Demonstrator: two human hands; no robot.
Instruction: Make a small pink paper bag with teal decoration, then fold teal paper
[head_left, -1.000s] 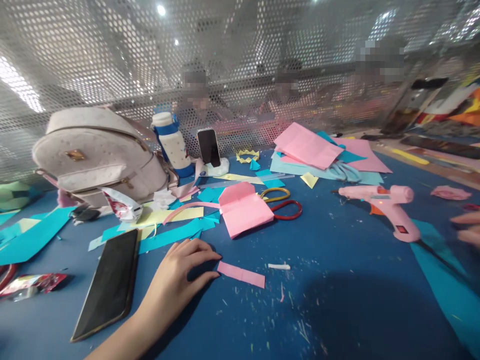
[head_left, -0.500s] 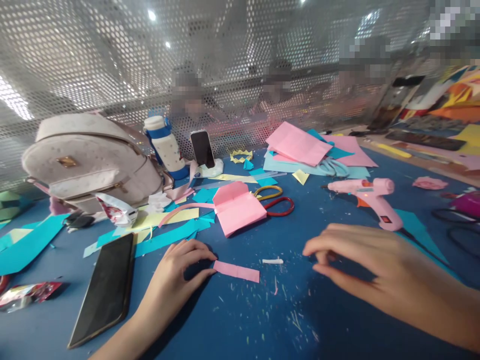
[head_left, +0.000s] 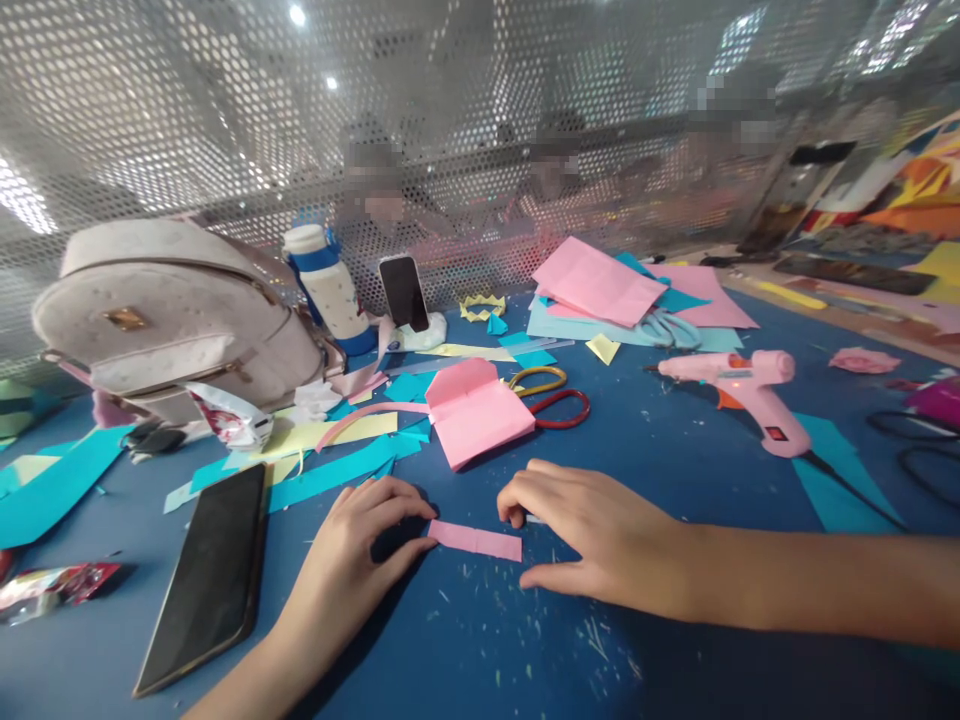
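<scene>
A short pink paper strip (head_left: 476, 540) lies flat on the blue table (head_left: 675, 480). My left hand (head_left: 360, 545) rests on the table at the strip's left end, fingers arched, thumb tip pressing that end down. My right hand (head_left: 592, 535) lies just right of the strip with its fingers curved downward and its thumb apart from them. The strip's right end sits between them. Its fingertips cover a small white stick (head_left: 534, 519), which barely shows.
A folded pink paper (head_left: 480, 410) lies on the yellow and red scissor handles (head_left: 559, 395) behind the strip. A pink glue gun (head_left: 739, 385) is to the right, a black phone (head_left: 206, 570) to the left. A backpack (head_left: 172, 320), bottle (head_left: 326, 290), paper scraps and stacked sheets (head_left: 600, 285) fill the back.
My right hand has come in from the far right edge and settled beside the strip's right end, over the white stick. My left hand has stayed on the strip's left end.
</scene>
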